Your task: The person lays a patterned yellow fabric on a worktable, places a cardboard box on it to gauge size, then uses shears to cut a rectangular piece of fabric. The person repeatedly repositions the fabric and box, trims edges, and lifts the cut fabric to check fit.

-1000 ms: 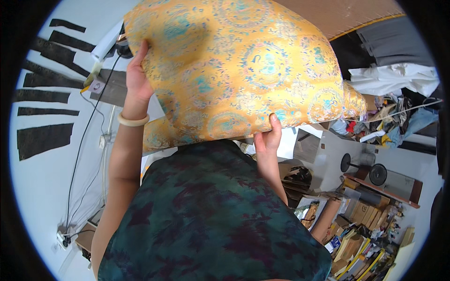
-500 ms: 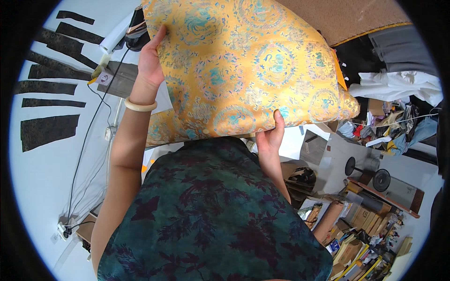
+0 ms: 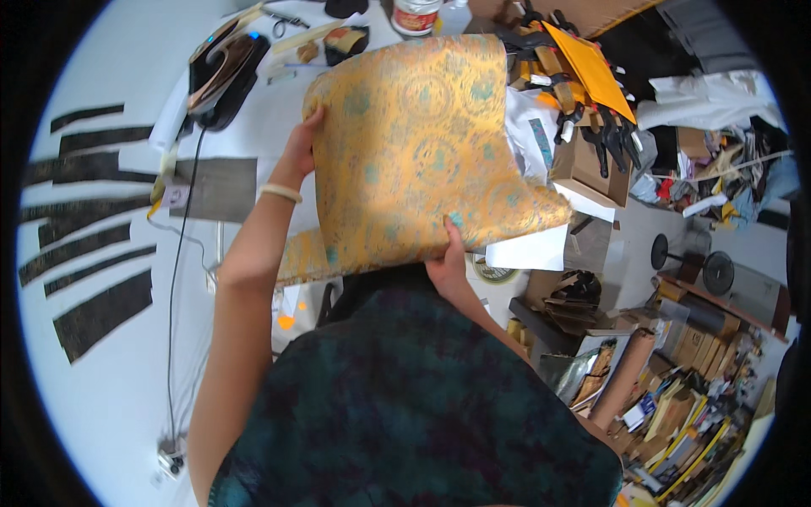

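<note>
Stretched between both hands is a sheet of yellow brocade fabric (image 3: 397, 160) with blue and green round patterns. My left hand (image 3: 302, 145), its wrist in a cream bangle (image 3: 280, 193), grips the fabric's left edge, thumb on top and fingers hidden behind. At the near edge, my right hand (image 3: 449, 264) pinches the cloth with the thumb above and the other fingers underneath. The fabric's right corner sticks out past the right hand, and its near left part hangs toward my body. The picture is slightly smeared by motion.
An iron (image 3: 226, 76) with a black cord stands at the far left, near scissors (image 3: 285, 19). Beyond the fabric is a white tub (image 3: 415, 15). Black clamps (image 3: 610, 139) and an orange envelope (image 3: 591, 69) crowd a cardboard box (image 3: 591, 173) at right. Dark strips (image 3: 101, 317) line the left wall.
The fabric has come lower and looks smaller in view, uncovering the iron, tub and clamps behind it. Both hands still hold it; my left hand appears lower, my right hand further left.
</note>
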`<control>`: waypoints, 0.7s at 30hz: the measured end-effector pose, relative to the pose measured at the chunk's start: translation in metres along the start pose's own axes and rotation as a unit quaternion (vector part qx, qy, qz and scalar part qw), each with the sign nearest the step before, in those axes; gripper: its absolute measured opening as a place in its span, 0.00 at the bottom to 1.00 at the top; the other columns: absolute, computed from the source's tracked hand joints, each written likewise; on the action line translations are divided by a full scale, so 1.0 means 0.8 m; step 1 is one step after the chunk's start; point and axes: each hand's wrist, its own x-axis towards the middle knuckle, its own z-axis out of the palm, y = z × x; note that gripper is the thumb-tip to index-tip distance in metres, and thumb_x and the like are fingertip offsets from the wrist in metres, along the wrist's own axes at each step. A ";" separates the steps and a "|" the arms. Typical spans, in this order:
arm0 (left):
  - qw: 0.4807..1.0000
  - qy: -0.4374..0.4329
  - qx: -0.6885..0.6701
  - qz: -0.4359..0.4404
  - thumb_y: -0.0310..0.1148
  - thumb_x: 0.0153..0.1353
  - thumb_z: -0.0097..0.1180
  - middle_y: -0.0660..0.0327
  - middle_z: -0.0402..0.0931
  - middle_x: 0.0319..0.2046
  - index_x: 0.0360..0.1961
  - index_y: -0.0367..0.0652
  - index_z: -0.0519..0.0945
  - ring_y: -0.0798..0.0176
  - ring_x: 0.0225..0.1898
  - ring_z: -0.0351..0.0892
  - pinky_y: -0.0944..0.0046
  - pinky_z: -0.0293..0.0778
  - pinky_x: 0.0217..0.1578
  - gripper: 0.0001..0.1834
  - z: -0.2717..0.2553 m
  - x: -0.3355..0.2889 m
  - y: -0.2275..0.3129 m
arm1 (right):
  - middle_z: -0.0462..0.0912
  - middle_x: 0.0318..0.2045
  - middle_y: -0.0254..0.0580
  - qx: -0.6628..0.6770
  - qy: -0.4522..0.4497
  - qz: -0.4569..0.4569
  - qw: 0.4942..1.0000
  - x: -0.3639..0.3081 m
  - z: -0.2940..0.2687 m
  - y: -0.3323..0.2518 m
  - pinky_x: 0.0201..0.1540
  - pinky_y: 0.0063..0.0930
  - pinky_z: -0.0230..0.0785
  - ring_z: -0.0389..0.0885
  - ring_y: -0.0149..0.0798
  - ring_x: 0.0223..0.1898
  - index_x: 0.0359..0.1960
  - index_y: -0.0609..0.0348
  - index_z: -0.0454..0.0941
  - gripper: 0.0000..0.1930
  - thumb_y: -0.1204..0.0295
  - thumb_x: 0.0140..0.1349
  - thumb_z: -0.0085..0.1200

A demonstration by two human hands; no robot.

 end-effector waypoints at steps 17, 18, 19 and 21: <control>0.812 0.201 0.489 0.249 0.31 0.65 0.64 0.49 0.79 0.56 0.61 0.32 0.74 0.49 0.52 0.82 0.53 0.79 0.51 0.25 -0.017 0.120 0.007 | 0.75 0.65 0.38 0.037 -0.002 0.049 0.998 0.062 0.020 0.038 0.67 0.47 0.65 0.73 0.44 0.64 0.69 0.49 0.67 0.32 0.45 0.71 0.52; 0.754 0.252 0.542 0.271 0.31 0.64 0.65 0.47 0.77 0.58 0.62 0.32 0.73 0.46 0.54 0.80 0.51 0.78 0.53 0.27 -0.014 0.112 -0.004 | 0.75 0.66 0.38 0.010 -0.001 0.059 0.998 0.056 0.023 0.038 0.67 0.47 0.65 0.73 0.43 0.64 0.70 0.49 0.66 0.33 0.44 0.71 0.51; 0.655 0.209 0.637 0.349 0.31 0.61 0.65 0.44 0.75 0.59 0.63 0.33 0.72 0.42 0.57 0.77 0.48 0.74 0.57 0.30 -0.014 0.099 -0.031 | 0.74 0.65 0.41 -0.029 0.000 0.121 0.992 0.028 0.035 0.014 0.66 0.46 0.67 0.73 0.44 0.64 0.69 0.51 0.67 0.33 0.45 0.70 0.53; 0.570 0.113 0.710 0.397 0.30 0.58 0.65 0.41 0.74 0.60 0.62 0.36 0.74 0.36 0.63 0.70 0.42 0.68 0.62 0.30 -0.005 0.044 -0.104 | 0.74 0.65 0.43 -0.189 0.056 0.206 0.958 -0.013 0.055 -0.028 0.64 0.46 0.70 0.75 0.44 0.62 0.67 0.54 0.67 0.33 0.45 0.69 0.55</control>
